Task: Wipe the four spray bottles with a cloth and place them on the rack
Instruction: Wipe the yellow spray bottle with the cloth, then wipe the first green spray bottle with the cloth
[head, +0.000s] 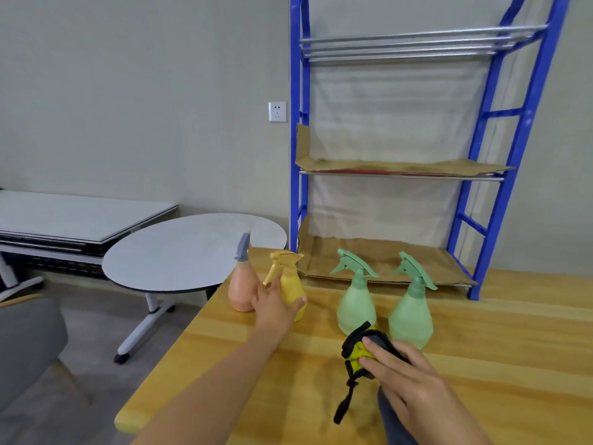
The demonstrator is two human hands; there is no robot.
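Left hand (275,306) reaches forward and grips the yellow spray bottle (290,289) around its body, thumb on the near right side, fingers wrapped behind. The bottle stands upright on the wooden desk (481,364), trigger pointing left.

Pink spray bottle (241,289) with a grey nozzle stands just left of that hand, close against the yellow one; whether they touch I cannot tell.

Right hand (406,377) sits nearer the camera, to the right of the left forearm, clutching a bunched cloth (359,353): yellow and grey with black trim, fingers curled over it. A black strap from the cloth hangs down below the hand toward the desk.

Two green spray bottles stand upright just beyond the right hand: left green bottle (355,303) directly behind the cloth, right green bottle (410,311) beside it, a small gap between them. Both nozzles point left.

Blue rack (513,146) stands at the back of the desk, beyond both hands and behind the green bottles. Its lower and middle shelves are lined with brown cardboard (385,258); the top shelf is bare metal rods. No bottle on the rack.

Off the desk, left of the left hand: round white table (186,252), with a flat white table behind it by the wall. Wall socket (277,111) just left of the rack.
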